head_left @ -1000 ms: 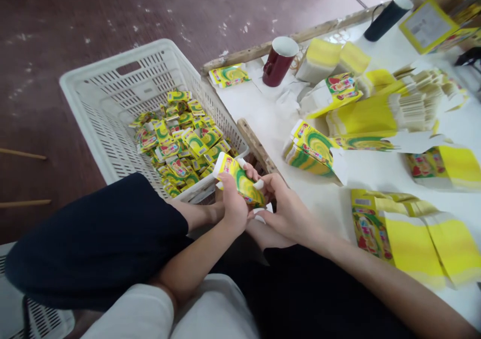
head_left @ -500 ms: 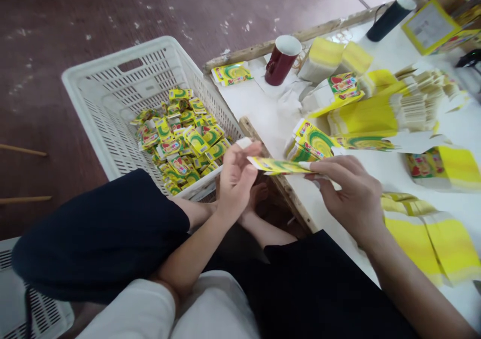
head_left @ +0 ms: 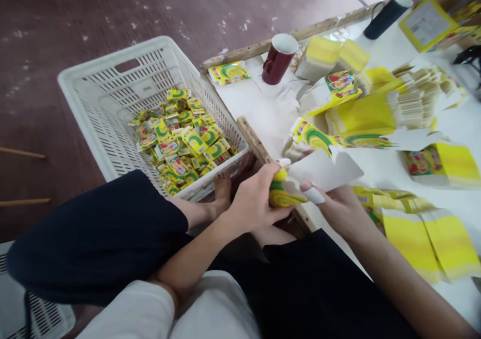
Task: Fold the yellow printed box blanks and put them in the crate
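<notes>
My left hand (head_left: 253,203) and my right hand (head_left: 338,208) together grip a flat yellow-green printed carton blank (head_left: 300,181), held just over the table's near edge with its white inner side turned up. The left fingers pinch its printed lower end; the right fingers pinch its white flap. To the left stands a white slatted plastic crate (head_left: 112,93) with several folded small yellow-green boxes (head_left: 180,138) piled inside. A small stack of printed blanks (head_left: 313,138) lies on the table just beyond my hands.
The white table (head_left: 259,113) carries stacks of yellow carton blanks (head_left: 376,111), a dark red mug (head_left: 278,58), a black bottle (head_left: 387,15) and more blanks at the right (head_left: 424,233). A wooden batten (head_left: 255,141) edges the table. My dark-clothed knees fill the foreground.
The folded box held a second ago is gone from my hands. My right hand took a flat blank from the table pile, and both hands now hold it, opened white side up.
</notes>
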Motion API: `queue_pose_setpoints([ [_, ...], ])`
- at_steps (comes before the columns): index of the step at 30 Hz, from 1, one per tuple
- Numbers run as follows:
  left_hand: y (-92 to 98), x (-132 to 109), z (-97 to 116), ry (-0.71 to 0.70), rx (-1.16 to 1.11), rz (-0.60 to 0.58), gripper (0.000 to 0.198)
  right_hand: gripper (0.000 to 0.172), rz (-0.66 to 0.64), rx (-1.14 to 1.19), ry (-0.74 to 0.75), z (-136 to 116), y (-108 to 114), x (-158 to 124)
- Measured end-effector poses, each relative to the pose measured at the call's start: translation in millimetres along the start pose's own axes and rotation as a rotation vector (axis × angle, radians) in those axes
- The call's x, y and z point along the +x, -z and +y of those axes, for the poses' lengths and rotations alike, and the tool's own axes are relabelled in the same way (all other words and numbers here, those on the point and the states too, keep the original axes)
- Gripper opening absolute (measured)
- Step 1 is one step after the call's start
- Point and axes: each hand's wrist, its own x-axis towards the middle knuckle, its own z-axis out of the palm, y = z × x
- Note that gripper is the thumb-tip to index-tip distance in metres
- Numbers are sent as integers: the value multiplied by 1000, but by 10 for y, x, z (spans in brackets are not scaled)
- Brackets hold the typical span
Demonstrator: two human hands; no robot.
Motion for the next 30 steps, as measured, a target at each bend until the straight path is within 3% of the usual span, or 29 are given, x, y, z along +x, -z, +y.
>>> queue_pose_setpoints([
  [3, -70, -30, -58, -74, 55, -26, 71, 45, -183, 278, -198, 119, -89, -10],
  [7, -75, -20, -95, -104, 50, -38, 62, 52, -226, 372, -200, 117, -135, 15],
  [12, -75, -18, -106, 29, -52, -73, 68, 56, -216, -21, 78, -61, -101, 46],
  [16, -82, -20, -164, 37, 54, 74, 85, 62, -176, -346, 336, -89, -73, 42],
  [20, 30, 19, -179, 0, 255, 106, 67, 77, -67, -526, 443, -29, -13, 43],
  [23, 144, 43, -158, -21, 211, 65, 56, 81, -158, -629, 470, -22, 4, 49],
  [26, 224, 54, -131, -15, 117, 10, 60, 72, -213, -662, 505, -27, 25, 68],
  [30, 290, 71, -93, 65, 51, -93, 69, 45, -275, -619, 509, -60, 167, 85],
])
